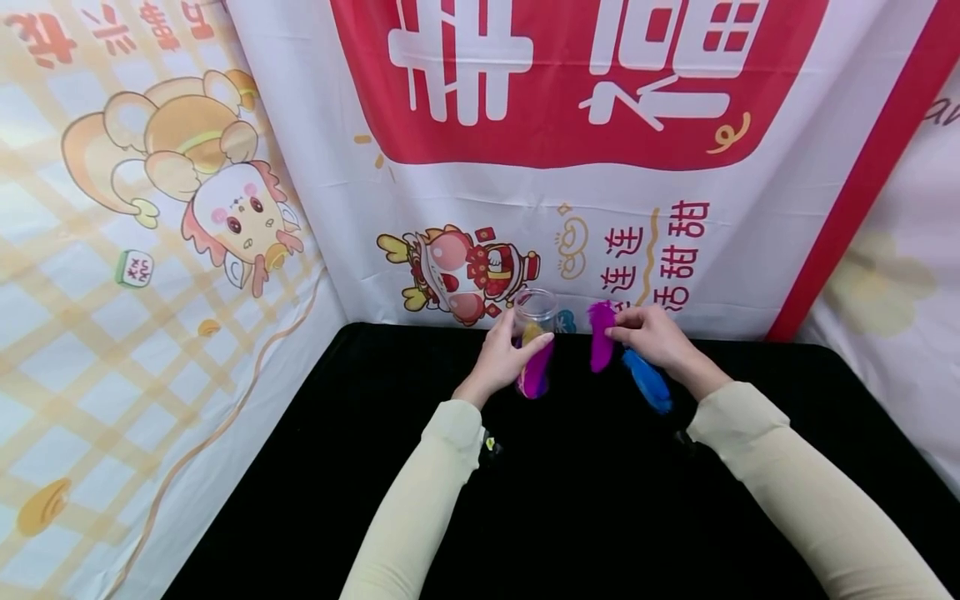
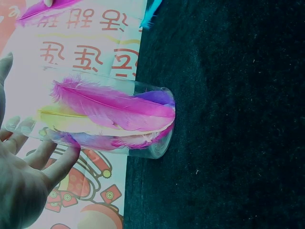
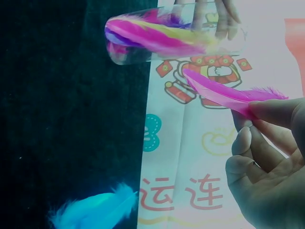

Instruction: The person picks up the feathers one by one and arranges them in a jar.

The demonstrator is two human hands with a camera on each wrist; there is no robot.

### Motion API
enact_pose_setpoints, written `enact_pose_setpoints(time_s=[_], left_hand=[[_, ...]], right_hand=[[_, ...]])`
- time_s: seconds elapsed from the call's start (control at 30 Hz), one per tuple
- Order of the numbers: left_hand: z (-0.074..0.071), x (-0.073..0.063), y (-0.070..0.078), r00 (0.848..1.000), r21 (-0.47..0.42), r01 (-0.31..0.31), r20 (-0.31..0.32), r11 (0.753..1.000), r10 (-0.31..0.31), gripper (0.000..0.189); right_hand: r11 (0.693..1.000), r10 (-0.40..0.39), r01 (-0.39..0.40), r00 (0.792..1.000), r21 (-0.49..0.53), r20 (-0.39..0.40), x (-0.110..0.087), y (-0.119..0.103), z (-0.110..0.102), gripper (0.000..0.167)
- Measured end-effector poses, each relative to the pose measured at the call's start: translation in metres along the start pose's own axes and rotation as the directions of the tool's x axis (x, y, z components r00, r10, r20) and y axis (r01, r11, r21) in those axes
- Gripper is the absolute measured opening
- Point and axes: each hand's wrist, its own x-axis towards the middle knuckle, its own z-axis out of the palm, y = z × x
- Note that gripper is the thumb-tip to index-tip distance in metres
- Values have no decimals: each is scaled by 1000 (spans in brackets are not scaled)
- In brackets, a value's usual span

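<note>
My left hand [image 1: 498, 357] grips a clear, open-topped jar [image 1: 536, 305] that stands upright at the far side of the black table. Inside it, pink feathers [image 2: 121, 109], a yellow feather [image 2: 66, 117] and purple ones show through the wall. To the right of the jar, my right hand [image 1: 657, 337] pinches a magenta feather [image 1: 601, 343] between thumb and fingers. That feather is held up in the air, apart from the jar. Below the right hand lies a blue feather [image 1: 648, 382] on the table, also seen at the bottom of the right wrist view.
A black cloth covers the table [image 1: 570, 517]. Right behind its far edge hangs a white and red printed banner [image 1: 465, 192], close to the jar. Another printed cloth [image 1: 150, 333] hangs along the left side, and a pale one [image 1: 900, 317] on the right.
</note>
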Motion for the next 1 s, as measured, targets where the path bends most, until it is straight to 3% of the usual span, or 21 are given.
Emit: enact_pose_setpoints(time_s=[0.2, 0.67, 1.0], left_hand=[[-1, 0, 0, 1000, -15, 4, -2, 1000, -4, 72], [-1, -1, 0, 1000, -12, 17, 3, 1000, -17, 73], [-1, 0, 0, 1000, 1, 24, 6, 1000, -24, 85]], right_hand=[[1000, -27, 27, 1000, -1, -12, 1, -12, -1, 22], [1000, 12, -11, 999, 20, -42, 2, -31, -6, 28], [999, 23, -19, 997, 46, -77, 5, -46, -13, 30]])
